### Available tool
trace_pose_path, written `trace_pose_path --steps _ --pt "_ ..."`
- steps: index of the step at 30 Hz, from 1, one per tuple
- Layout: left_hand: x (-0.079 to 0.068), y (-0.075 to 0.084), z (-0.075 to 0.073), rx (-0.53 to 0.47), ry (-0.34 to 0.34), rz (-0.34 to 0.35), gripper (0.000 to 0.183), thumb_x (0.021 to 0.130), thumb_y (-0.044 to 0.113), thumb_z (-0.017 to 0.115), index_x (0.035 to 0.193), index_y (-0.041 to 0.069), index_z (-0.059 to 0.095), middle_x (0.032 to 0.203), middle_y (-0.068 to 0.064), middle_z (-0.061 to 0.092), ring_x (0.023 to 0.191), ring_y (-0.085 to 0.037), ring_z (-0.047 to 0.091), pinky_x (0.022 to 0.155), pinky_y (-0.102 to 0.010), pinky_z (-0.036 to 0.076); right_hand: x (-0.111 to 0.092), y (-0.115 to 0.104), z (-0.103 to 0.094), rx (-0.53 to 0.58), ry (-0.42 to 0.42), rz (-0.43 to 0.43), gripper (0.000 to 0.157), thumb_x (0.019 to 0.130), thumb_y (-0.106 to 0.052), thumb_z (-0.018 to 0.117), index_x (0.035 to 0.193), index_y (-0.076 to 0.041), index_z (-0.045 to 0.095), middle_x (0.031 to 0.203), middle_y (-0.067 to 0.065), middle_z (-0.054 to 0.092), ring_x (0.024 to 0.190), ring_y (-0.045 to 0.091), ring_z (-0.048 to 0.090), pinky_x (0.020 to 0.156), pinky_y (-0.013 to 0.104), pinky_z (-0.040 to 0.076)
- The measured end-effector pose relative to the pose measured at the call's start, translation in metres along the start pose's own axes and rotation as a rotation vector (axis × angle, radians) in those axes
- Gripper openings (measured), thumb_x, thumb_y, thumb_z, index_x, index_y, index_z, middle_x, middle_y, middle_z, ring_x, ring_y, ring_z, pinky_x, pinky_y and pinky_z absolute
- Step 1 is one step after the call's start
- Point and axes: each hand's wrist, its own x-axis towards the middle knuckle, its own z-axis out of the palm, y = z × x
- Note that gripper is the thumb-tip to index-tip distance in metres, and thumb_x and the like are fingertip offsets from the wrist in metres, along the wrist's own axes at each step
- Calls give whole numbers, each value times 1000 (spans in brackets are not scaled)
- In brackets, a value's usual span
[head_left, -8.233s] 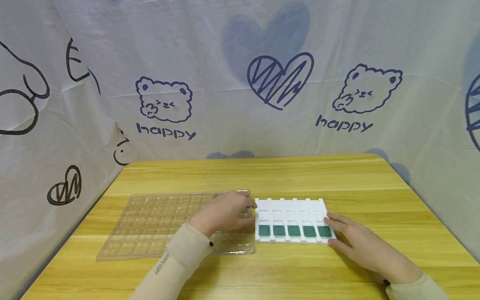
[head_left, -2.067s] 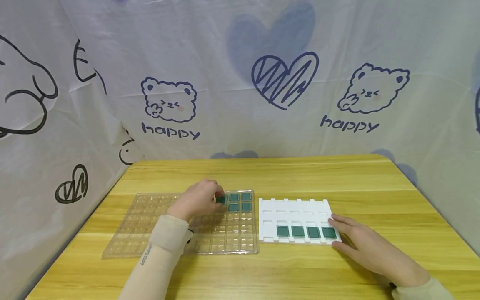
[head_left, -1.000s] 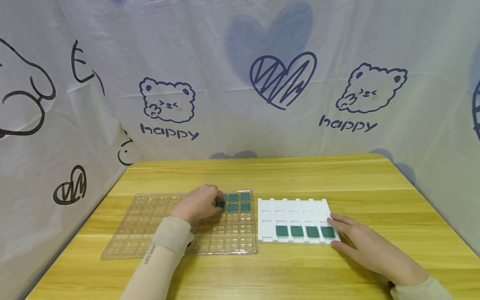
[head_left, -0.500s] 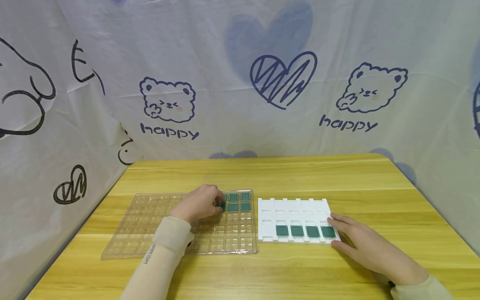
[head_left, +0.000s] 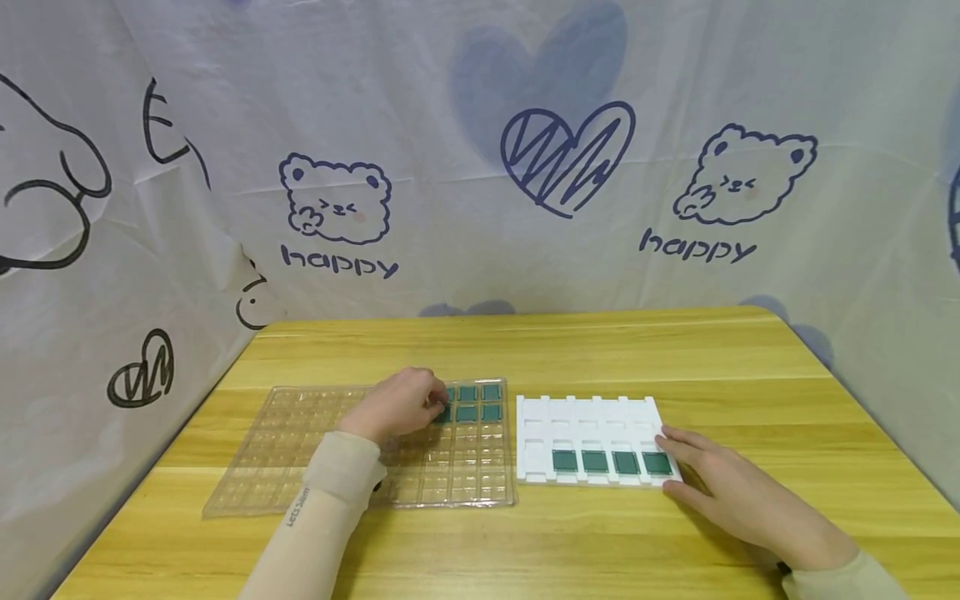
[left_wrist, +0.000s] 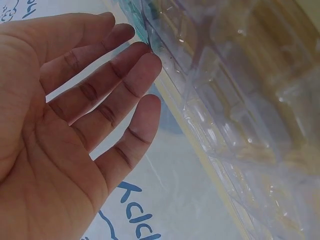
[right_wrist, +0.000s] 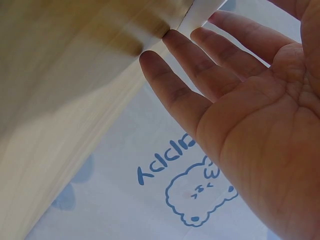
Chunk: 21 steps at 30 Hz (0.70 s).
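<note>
My left hand (head_left: 397, 406) is over the back right part of a clear plastic blister tray (head_left: 337, 492). Its fingertips are at a small green square chip (head_left: 444, 414) lying in a pocket; in the left wrist view the fingers (left_wrist: 117, 107) are loosely bent and spread, with no chip between them. More green chips (head_left: 467, 412) fill pockets in the two back rows beside it. To the right lies a white tray (head_left: 585, 411) with several green chips (head_left: 595, 462) in its front row. My right hand (head_left: 727, 483) touches that tray's right edge with extended fingers and thumb.
Both trays lie side by side on a wooden table (head_left: 600, 542), a narrow gap between them. A white cloth (head_left: 450, 233) printed with hearts and bears hangs behind the table and along its sides.
The leftmost chip of the white tray's front row has left it. My left hand moved left to the clear tray, and a dark tilted chip under its fingers now lies flat. The right hand stays put.
</note>
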Motion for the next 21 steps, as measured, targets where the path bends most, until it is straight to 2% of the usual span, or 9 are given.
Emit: trace_pose_path --steps 5,14,21 --pt "-1 -2 -1 -5 -1 -1 14 94 10 67 100 12 79 97 1 75 88 -11 67 86 -35 57 1 -1 0 -11 -4 8 53 95 -29 68 140 -3 57 146 18 54 130 37 56 102 54 48" --pt "-4 -4 -7 -33 9 -8 17 94 7 63 103 9 77 100 -1 75 93 -14 68 89 -36 57 1 -1 0 0 -17 12 53 95 -29 68 140 -3 57 146 18 54 130 38 55 103 54 47" --pt "-5 -3 -10 -26 20 -4 18 95 8 62 105 7 77 98 -2 74 90 -14 67 86 -35 57 2 -1 0 -3 -22 16 53 95 -29 68 140 -3 57 146 19 53 131 38 55 103 54 47"
